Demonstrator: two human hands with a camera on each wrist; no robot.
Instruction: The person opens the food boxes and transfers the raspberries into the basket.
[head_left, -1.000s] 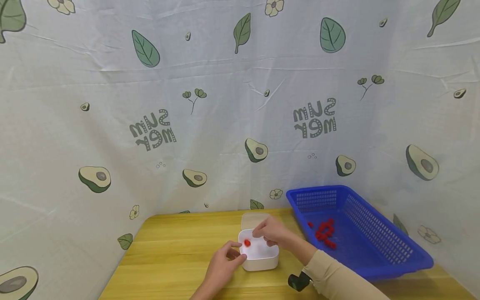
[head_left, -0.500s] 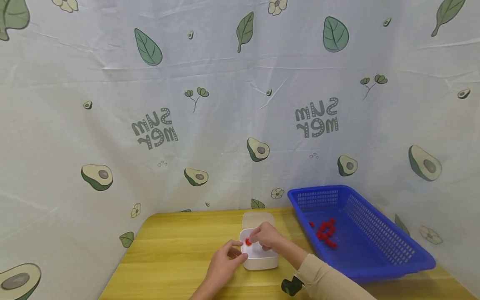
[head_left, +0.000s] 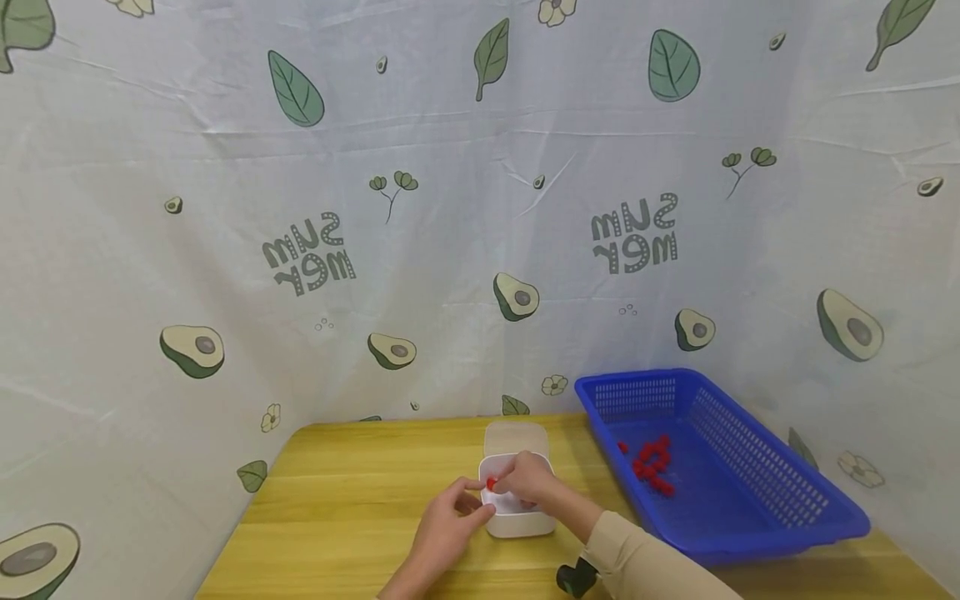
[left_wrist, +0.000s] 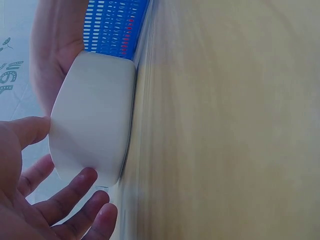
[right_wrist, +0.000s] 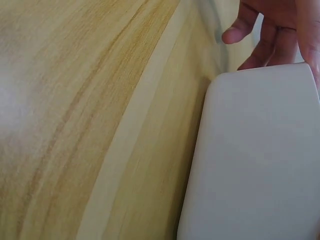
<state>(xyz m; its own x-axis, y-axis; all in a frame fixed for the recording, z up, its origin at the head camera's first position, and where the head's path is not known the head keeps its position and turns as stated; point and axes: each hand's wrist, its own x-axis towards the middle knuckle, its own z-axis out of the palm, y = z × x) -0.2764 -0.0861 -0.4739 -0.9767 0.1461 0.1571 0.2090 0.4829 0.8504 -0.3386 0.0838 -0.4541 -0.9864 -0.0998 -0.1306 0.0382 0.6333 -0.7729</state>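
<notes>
A small white box (head_left: 522, 525) with rounded corners stands on the table, its pale lid (head_left: 516, 438) folded back behind it. Inside, near the left wall, is a small red piece (head_left: 491, 483), too small to name its kind. My right hand (head_left: 534, 482) reaches into the box with curled fingers and pinches at this piece, partly hiding it. Loosely spread, the fingers of my left hand (head_left: 447, 521) touch the box's left end. In the left wrist view the thumb of the left hand (left_wrist: 30, 200) rests at the rim of the box (left_wrist: 95, 115).
A large blue perforated basket (head_left: 750, 508) stands at the right, its near left side close to my right forearm. Several small red pieces (head_left: 652, 462) lie in its left part. Behind the wooden table (head_left: 352, 500) hangs a printed cloth (head_left: 450, 250).
My right hand has moved left and lower inside the box, up to the red piece. That piece has shifted slightly left. The left hand has stayed at the box's left end.
</notes>
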